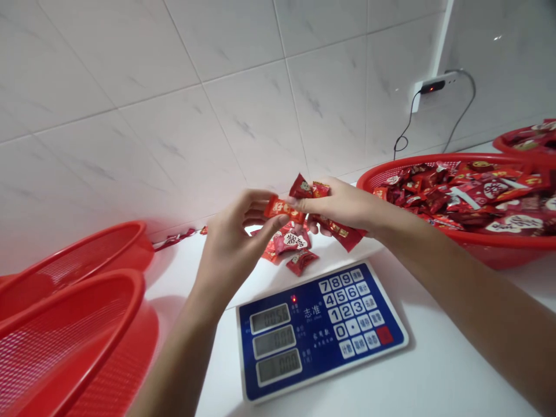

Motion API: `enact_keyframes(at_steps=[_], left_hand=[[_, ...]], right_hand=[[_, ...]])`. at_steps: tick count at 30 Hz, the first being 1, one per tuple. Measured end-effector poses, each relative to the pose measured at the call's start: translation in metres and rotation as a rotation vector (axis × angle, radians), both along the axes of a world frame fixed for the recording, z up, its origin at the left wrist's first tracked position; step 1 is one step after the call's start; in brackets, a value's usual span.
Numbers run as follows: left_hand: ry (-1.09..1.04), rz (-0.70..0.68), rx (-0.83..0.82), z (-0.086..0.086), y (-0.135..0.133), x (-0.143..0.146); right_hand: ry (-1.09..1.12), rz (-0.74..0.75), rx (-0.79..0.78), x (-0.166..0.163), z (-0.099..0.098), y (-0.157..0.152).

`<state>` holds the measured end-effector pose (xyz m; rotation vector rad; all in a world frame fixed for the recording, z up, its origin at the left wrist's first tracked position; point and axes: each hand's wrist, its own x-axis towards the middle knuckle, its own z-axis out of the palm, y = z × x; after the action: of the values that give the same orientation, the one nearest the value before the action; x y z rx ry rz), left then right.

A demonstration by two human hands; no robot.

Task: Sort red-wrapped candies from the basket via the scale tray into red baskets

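Note:
Between the thumb and fingers of my left hand [243,231] is an orange-red wrapped candy [283,209], and the thumb of my right hand touches its other end. Several dark red wrapped candies [347,234] are gripped in my right hand [339,204], sticking out above and below the fingers. Both hands are above the white pan of a digital scale [321,330]. A small heap of red wrapped candies [292,240] lies on the pan under the hands. The scale's blue panel has a keypad and three displays, and the top one seems to read 0.056.
A red basket [490,240] full of wrapped candies stands at the right, with another basket [504,142] behind it. Red mesh baskets [130,289] stand at the left. Loose candies [176,238] lie along the tiled wall [243,116]. A cable runs from a wall socket [430,87].

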<state>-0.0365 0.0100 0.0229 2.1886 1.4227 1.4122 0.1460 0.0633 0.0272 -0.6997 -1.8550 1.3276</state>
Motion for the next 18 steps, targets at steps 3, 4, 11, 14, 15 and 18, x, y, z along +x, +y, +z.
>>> enact_keyframes(at_steps=[3, 4, 11, 14, 15, 18], left_hand=[[-0.040, 0.050, -0.062, -0.003, 0.007, -0.006], [-0.049, 0.064, -0.083, -0.005, 0.009, -0.007], [0.021, 0.103, -0.118, -0.012, 0.016, -0.009], [0.004, 0.148, -0.153, -0.013, 0.020, -0.014], [0.007, 0.171, -0.178, -0.013, 0.021, -0.016], [0.050, 0.263, -0.207, -0.007, 0.022, -0.023]], right_hand=[[-0.015, -0.169, 0.022, 0.004, -0.001, 0.010], [-0.005, -0.229, 0.029, 0.005, -0.002, 0.013], [-0.004, -0.162, -0.150, 0.008, -0.007, 0.023], [0.071, -0.110, -0.289, 0.007, -0.006, 0.021], [0.111, -0.087, -0.326, 0.006, -0.005, 0.020], [0.189, -0.017, -0.360, 0.003, -0.004, 0.017]])
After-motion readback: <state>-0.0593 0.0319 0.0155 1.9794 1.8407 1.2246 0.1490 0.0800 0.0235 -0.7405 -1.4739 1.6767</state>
